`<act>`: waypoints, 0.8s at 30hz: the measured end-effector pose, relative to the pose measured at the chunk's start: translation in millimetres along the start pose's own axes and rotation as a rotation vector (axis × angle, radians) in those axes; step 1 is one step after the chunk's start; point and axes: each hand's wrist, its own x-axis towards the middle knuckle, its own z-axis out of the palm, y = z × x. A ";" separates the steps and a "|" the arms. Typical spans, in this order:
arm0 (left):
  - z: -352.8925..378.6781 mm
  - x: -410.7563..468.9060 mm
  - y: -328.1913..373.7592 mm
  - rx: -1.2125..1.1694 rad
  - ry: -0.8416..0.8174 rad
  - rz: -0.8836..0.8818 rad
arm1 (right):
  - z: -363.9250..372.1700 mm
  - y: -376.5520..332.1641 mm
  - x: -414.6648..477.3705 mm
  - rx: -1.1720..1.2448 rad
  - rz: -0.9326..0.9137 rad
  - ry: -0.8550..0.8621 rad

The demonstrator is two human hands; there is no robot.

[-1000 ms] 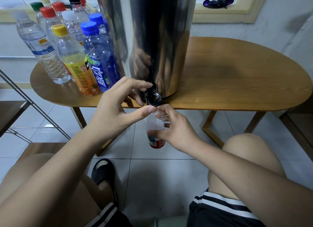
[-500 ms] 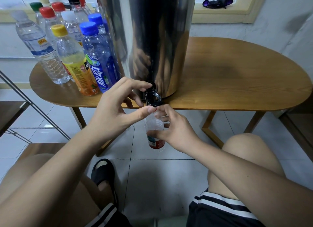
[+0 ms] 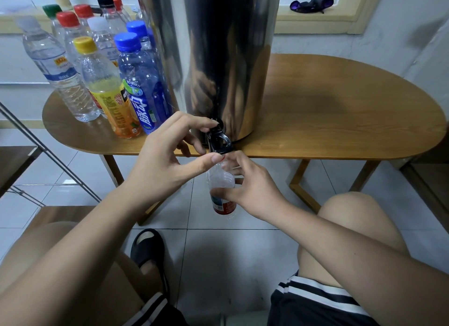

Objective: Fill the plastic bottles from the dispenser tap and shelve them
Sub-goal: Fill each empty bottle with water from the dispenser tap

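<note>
Hands at the tap (image 3: 220,142)
The left hand (image 3: 165,160) pinches it; the right hand (image 3: 255,192) has its grip round the bottle (image 3: 222,182) at the tap's six o'clock.

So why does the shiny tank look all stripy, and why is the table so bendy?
Head view: the tank is curved metal, so it mirrors the room as stretched streaks; same view, the wide-angle lens bows the table edge.

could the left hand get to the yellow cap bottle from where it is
Probably yes: the yellow-capped bottle stands close beside the left hand with nothing between them, though that hand would first have to let go of the tap.
</note>
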 end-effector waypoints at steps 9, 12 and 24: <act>0.3 0.3 1.5 -0.004 0.002 0.000 | 0.2 -1.2 0.4 -0.012 0.003 -0.008; 0.2 0.4 1.8 -0.003 0.004 -0.002 | 0.0 -1.0 0.4 -0.009 0.005 -0.008; 1.4 -0.5 2.7 -0.008 0.005 -0.011 | 0.0 -0.2 -0.4 0.007 -0.001 -0.001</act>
